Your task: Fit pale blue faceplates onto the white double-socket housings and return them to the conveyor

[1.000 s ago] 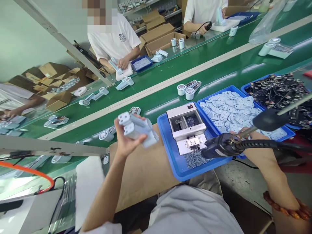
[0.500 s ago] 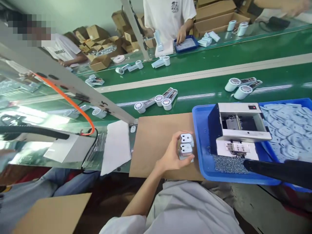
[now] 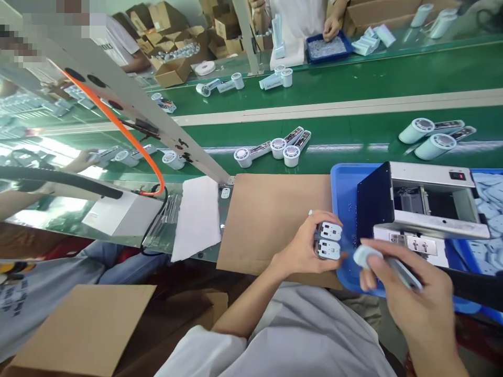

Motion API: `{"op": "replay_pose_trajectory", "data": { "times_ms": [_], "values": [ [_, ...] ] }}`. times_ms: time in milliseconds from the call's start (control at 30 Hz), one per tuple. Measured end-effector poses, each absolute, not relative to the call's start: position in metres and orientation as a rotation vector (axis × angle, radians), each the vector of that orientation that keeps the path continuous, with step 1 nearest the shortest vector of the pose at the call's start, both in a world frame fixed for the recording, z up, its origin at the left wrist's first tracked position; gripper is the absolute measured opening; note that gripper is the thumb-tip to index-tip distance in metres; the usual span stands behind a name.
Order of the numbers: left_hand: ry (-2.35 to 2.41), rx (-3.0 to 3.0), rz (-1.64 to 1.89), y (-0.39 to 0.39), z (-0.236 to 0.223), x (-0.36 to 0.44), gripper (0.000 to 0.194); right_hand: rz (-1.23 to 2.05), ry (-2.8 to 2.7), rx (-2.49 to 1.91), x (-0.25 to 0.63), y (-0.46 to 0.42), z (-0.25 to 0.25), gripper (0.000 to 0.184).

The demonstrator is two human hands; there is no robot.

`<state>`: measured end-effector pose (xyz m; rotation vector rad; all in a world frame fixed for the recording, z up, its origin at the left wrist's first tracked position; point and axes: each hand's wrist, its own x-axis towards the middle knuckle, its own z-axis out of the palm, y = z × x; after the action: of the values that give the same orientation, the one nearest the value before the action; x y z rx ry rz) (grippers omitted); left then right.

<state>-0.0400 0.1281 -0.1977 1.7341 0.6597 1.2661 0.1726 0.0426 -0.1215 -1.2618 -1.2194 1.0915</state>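
While the left hand [image 3: 301, 248] is gripping two light-blue housings [image 3: 329, 250], the right hand [image 3: 422, 298] is holding a rounded light-blue piece [image 3: 366, 256] and a slim, blurred part [image 3: 406, 275] near them, by the blue tray [image 3: 342, 183].

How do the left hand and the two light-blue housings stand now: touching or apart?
Touching. The head view shows the left hand gripping the two light-blue housings, its digits closed around their sides.
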Motion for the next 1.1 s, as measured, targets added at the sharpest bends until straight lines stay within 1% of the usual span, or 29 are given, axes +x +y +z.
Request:
{"op": "replay_pose_trajectory", "data": {
  "times_ms": [100,167,233,333,533,733,867,1033,1100],
  "values": [
    [0.600,1.756,1.304,0.123,-0.209,-0.040,0.098,0.990,-1.330,-1.284,0.144,0.086,-0.102,0.015],
    [0.583,1.748,1.308,0.120,-0.213,-0.038,0.108,0.998,-1.432,-1.284,0.140,0.104,-0.093,0.020],
    [0.589,1.753,1.317,0.120,-0.214,-0.035,0.113,1.088,-1.468,-1.274,0.142,0.113,-0.088,0.029],
    [0.566,1.790,1.353,0.122,-0.210,-0.034,0.114,1.284,-1.458,-1.289,0.146,0.119,-0.085,0.040],
    [0.550,1.890,1.348,0.128,-0.204,-0.037,0.106,1.312,-1.387,-1.329,0.145,0.113,-0.087,0.047],
    [0.602,1.920,1.344,0.132,-0.201,-0.037,0.077,1.285,-1.216,-1.241,0.135,0.110,-0.104,0.052],
    [0.628,1.902,1.323,0.135,-0.197,-0.039,0.069,1.232,-1.111,-1.111,0.136,0.101,-0.107,0.045],
    [0.592,1.859,1.412,0.133,-0.197,-0.033,0.065,1.204,-1.109,-1.007,0.149,0.088,-0.102,0.027],
    [0.592,1.856,1.431,0.132,-0.198,-0.030,0.065,1.193,-1.127,-1.010,0.152,0.087,-0.103,0.022]
  ]
}}
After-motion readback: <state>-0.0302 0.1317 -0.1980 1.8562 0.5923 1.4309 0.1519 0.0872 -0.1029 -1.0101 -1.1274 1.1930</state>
